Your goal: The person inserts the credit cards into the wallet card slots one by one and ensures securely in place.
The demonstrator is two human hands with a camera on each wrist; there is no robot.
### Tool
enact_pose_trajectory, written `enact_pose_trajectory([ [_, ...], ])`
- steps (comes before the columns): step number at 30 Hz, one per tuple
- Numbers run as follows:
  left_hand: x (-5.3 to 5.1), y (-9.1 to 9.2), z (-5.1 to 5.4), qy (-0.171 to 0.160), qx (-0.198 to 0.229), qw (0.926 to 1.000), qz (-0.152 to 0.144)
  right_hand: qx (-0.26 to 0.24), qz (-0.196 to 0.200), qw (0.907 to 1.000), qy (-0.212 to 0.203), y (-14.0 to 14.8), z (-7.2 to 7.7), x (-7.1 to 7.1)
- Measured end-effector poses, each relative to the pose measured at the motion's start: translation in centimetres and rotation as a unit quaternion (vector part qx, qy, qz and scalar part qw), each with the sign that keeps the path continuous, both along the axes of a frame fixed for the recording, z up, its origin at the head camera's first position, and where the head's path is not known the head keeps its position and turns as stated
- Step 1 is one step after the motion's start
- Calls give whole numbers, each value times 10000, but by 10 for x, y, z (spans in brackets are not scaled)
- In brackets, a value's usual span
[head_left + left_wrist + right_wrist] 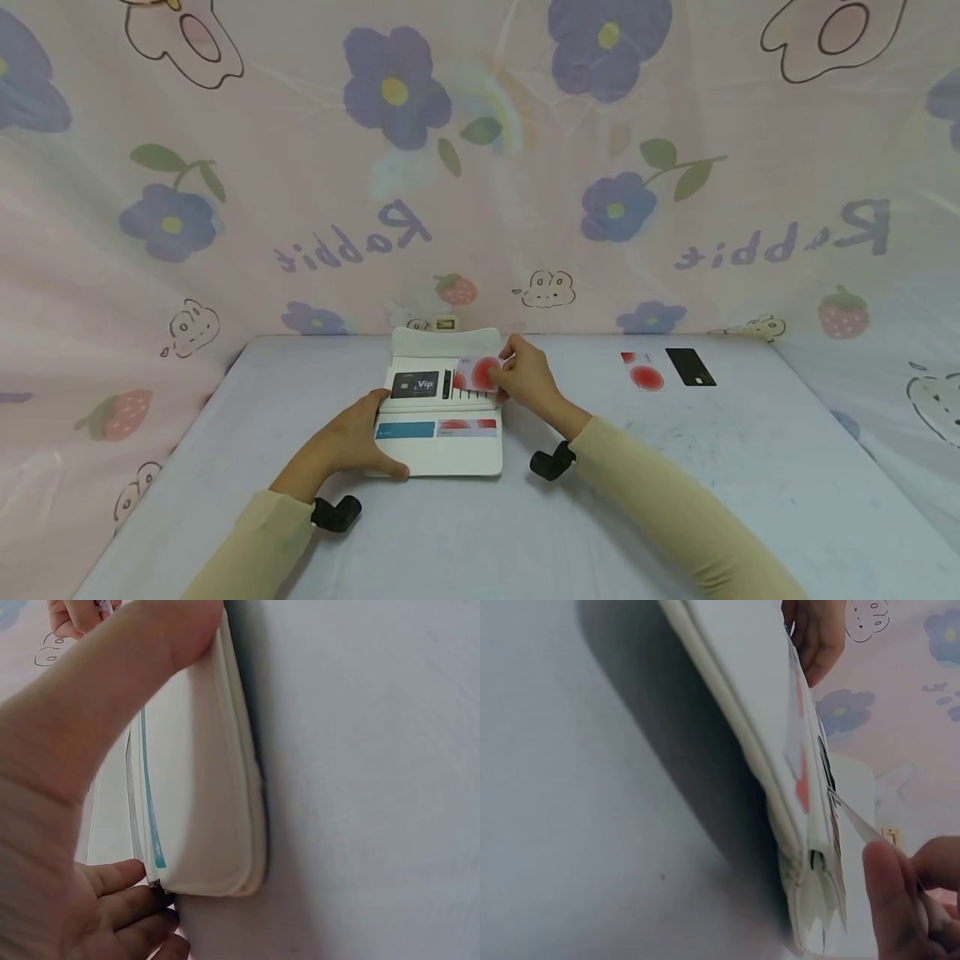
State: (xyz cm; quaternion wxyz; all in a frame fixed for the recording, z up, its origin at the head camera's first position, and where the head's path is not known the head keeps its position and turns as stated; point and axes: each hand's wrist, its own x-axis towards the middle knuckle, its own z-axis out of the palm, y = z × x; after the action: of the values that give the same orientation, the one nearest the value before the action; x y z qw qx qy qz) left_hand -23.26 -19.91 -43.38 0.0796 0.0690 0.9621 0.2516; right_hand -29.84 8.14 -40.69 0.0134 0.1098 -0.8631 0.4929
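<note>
A pink cloth backdrop (pixel 517 183) printed with purple flowers and rabbits fills the top of the frame, above a white-covered table (pixel 435 533). Left of centre, the left hand (pixel 345 437) is spread across the side of an open white wallet (pixel 442 460), fingers at its left edge, thumb at the lower left corner. The wallet lies at lower centre; a dark Vip card (pixel 408 385) sits on its upper panel, with a blue card (pixel 405 430) and a red-patterned card (pixel 467 428) in the lower pockets. The right hand (pixel 531 375) pinches a red-circle card (pixel 472 373) over the upper slots; how far it is inserted I cannot tell. At middle right lie a white-and-red card (pixel 642 372) and a black card (pixel 691 367), just apart
</note>
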Motion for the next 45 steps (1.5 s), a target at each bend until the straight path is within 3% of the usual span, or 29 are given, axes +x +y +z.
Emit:
enact_pose_trajectory([
  [14, 0, 0, 1, -76, -23, 10000, -5, -486, 69, 9979, -422, 0, -10, 3],
  [22, 0, 2, 1, -55, -21, 10000, -68, -523, 400, 9945, -813, -3, -20, 1],
  [34, 0, 2, 4, -66, -92, 9999, -20, -408, 591, 9924, -996, -2, -13, -7],
  [45, 0, 1, 3, -89, -73, 9999, -17, -472, 649, 9918, -999, -3, -16, -14],
])
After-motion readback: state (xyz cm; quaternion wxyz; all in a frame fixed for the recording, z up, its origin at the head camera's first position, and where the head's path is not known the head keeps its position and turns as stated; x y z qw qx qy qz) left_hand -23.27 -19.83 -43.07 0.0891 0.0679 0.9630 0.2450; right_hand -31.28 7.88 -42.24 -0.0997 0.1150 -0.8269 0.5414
